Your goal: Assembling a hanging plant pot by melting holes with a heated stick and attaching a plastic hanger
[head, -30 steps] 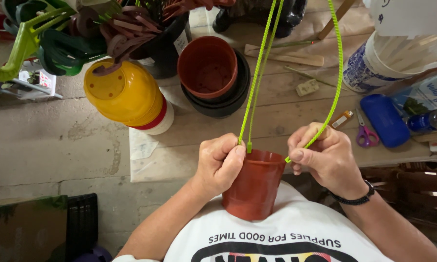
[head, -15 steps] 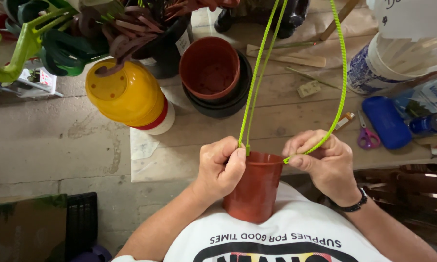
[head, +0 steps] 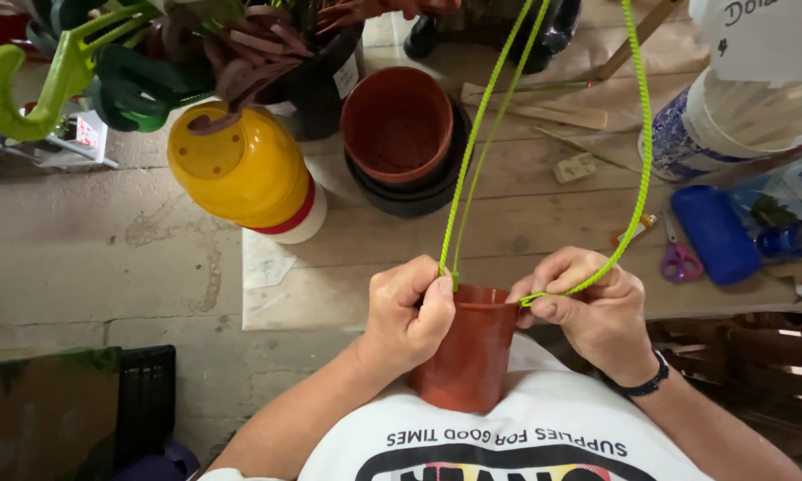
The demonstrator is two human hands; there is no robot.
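Note:
A small terracotta-coloured plastic pot (head: 469, 356) rests against my chest, mouth facing away from me. My left hand (head: 407, 313) grips its left rim, fingers curled over it where two lime-green hanger strands (head: 472, 151) meet the edge. My right hand (head: 594, 305) pinches a third lime-green strand (head: 639, 134) at the pot's right rim. All the strands run up out of the top of the picture.
On the wooden bench stand a stack of brown and black pots (head: 403, 138), an upturned yellow pot (head: 239, 169), green hanger hooks (head: 27, 80), a blue case (head: 714, 233), small scissors (head: 679, 258), and a white tub (head: 739, 116). A black crate (head: 142, 401) sits on the floor at left.
My right hand has slid down the strand and closed in on the pot's right rim. The pot and my left hand have barely moved.

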